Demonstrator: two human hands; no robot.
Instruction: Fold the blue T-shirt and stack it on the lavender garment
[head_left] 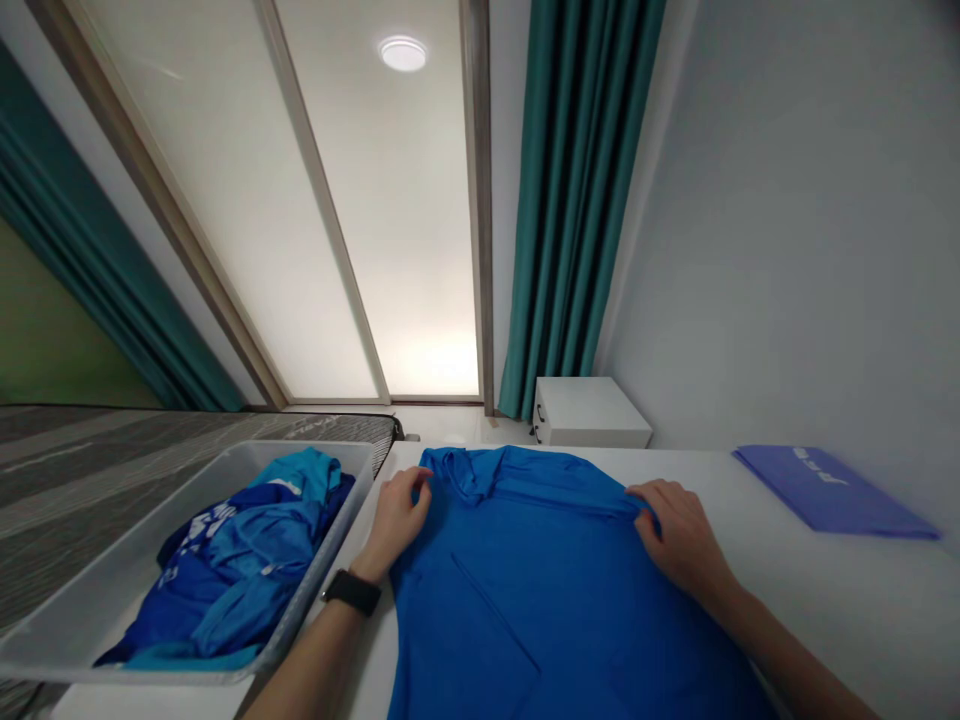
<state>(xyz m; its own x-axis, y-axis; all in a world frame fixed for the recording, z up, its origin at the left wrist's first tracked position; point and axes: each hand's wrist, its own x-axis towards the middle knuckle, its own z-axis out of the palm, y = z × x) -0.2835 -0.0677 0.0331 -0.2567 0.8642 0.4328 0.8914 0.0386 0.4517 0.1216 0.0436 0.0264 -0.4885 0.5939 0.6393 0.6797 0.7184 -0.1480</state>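
Left of the blue shirt [540, 590], a grey tray [82, 620] holds crumpled blue garments [240, 560]. The left hand [397, 520], a watch [351, 592] on its wrist, pinches the shirt's left shoulder edge. The shirt lies flat on the white table [862, 620]. The right hand [679, 540] grips its right shoulder. The fabric looks light, soft and limp, best held at both shoulders. Right of the shirt lies a folded blue piece [832, 490]
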